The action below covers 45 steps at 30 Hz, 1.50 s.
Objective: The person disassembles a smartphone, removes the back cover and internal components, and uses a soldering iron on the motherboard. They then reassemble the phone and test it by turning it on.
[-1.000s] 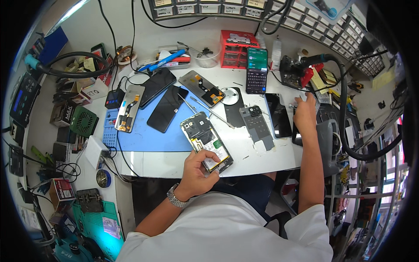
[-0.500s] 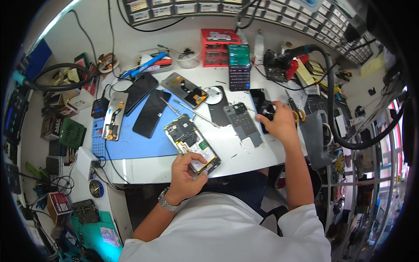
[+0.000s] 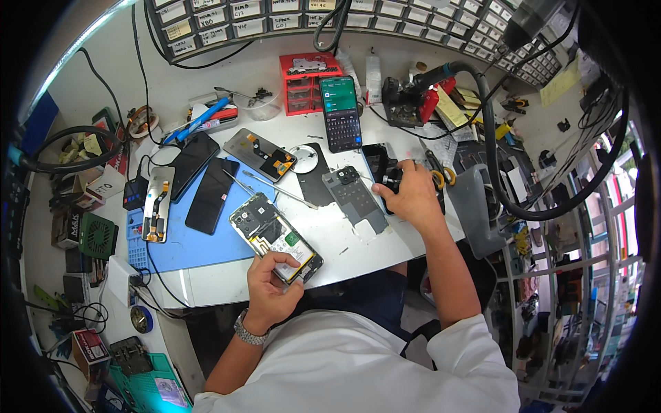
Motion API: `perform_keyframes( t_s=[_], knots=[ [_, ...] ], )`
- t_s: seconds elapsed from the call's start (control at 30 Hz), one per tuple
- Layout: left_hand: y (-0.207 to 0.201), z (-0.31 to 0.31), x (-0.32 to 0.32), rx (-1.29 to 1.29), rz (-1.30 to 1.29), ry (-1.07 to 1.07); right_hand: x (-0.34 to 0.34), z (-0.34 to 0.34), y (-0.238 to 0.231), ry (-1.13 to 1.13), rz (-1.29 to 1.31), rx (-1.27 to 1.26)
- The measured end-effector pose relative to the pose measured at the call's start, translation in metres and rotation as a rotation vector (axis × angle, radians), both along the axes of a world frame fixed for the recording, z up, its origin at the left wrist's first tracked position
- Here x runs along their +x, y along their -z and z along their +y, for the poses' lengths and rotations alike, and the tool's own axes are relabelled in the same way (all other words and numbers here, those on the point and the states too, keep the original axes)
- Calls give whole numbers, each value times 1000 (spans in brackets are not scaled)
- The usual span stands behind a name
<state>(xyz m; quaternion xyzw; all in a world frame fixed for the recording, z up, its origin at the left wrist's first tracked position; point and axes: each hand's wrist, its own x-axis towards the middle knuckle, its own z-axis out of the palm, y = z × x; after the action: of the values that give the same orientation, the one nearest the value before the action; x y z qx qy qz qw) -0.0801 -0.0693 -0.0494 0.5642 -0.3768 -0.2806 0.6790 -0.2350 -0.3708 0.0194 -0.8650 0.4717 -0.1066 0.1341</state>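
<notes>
My left hand grips the lower end of an opened phone, its battery and inner parts showing, tilted at the table's front edge. To the right, my right hand has its fingers curled round a small black object whose kind I cannot make out. That object is over a dark phone lying on the table. Just left of the right hand lies a removed phone back cover with a camera opening. Tweezers lie beyond the opened phone.
A blue mat carries dark phones and loose screen assemblies. Beyond stand a lit phone, a red drawer box and a clear tub. Scissors and a thick black hose are at the right.
The whole view has shifted, so the table's things appear farther left and slightly lower. The left hand still holds the opened phone; the black object shows more clearly at the right hand's fingers.
</notes>
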Motion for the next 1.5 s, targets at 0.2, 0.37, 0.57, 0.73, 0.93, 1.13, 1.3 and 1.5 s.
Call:
perform_keyframes(
  t_s=[0.2, 0.37, 0.57, 0.73, 0.93, 1.13, 1.3, 1.5],
  knots=[
    [2, 1, 0, -15, 19, 3, 15, -11, -3, -43, -162, -123],
    [3, 1, -1, -6, 35, 15, 39, -36, 2, -175, -282, -153],
    [4, 2, 0, -1, 14, 16, 76, -50, 5, -315, -301, -225],
    [2, 1, -1, -13, 21, 11, 101, -61, 6, -351, -302, -229],
    [1, 2, 0, 16, -14, 12, 124, -65, -10, -310, -168, -188],
    [6, 2, 2, 13, -16, 35, 114, -56, -13, -261, -337, -202],
    [7, 2, 0, -36, 73, 65, 78, -18, -18, -261, -637, -154],
    [4, -1, -1, -51, 125, 80, 37, 27, 6, -167, -972, 144]
  ],
)
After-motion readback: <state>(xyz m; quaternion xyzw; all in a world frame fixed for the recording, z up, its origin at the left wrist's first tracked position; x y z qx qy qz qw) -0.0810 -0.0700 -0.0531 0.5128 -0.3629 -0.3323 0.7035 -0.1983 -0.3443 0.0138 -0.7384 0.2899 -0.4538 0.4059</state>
